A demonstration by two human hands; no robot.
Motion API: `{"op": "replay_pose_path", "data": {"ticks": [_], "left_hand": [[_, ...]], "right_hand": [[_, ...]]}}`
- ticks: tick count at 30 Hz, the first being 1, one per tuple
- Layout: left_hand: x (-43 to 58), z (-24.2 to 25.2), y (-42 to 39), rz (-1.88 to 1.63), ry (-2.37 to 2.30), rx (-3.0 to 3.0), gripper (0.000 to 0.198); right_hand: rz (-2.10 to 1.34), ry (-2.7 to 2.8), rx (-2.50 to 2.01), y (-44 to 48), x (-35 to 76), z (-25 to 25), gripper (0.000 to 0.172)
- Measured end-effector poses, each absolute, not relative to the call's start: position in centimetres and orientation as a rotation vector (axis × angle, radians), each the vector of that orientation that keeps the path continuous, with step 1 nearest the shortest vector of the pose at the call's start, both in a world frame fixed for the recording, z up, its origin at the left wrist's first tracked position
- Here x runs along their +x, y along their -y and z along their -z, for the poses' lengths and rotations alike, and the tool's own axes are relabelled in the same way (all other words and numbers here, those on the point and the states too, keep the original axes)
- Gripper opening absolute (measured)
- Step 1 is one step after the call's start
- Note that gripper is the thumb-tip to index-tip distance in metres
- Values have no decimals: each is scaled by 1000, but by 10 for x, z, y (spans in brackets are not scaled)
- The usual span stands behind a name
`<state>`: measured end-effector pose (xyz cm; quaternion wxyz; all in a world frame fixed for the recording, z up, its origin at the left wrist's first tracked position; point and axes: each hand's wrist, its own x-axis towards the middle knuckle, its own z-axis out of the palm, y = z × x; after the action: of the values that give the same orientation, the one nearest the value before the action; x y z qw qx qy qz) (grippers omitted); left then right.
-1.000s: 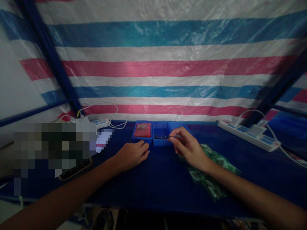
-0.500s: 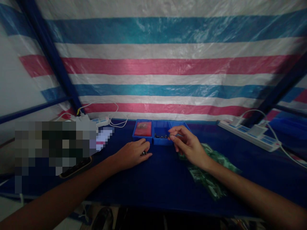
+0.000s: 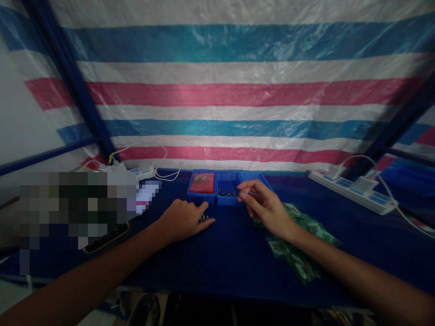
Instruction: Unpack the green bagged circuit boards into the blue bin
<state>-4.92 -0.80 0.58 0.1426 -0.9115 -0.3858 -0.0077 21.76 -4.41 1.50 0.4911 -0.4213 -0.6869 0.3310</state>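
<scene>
A small dark part (image 3: 204, 218) is seen on the blue table (image 3: 224, 258), right at the fingertips of the left hand (image 3: 185, 219) and just in front of the blue trays (image 3: 224, 200). The left hand is laid palm down with its fingers loosely stretched and touching the part; whether the part is gripped cannot be told. The right hand (image 3: 265, 206) is held at the middle tray's near edge, thumb and forefinger pinched shut on a thin piece (image 3: 249, 194) — the other fingers are curled. Green bags (image 3: 299, 256) are spread beneath the right wrist.
</scene>
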Motion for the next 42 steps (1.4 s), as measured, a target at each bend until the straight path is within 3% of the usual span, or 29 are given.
{"op": "replay_pose_path", "data": {"ticks": [10, 35, 42], "left_hand": [[-47, -4, 7, 71, 1154, -2706, 55], [-49, 1, 3, 267, 1050, -2885, 23], [-48, -1, 3, 281, 1033, -2906, 18]], "right_hand": [[-821, 1674, -1024, 44, 218, -13, 25], [-779, 1685, -1041, 42, 219, -12, 23], [-931, 1633, -1005, 38, 221, -10, 29]]}}
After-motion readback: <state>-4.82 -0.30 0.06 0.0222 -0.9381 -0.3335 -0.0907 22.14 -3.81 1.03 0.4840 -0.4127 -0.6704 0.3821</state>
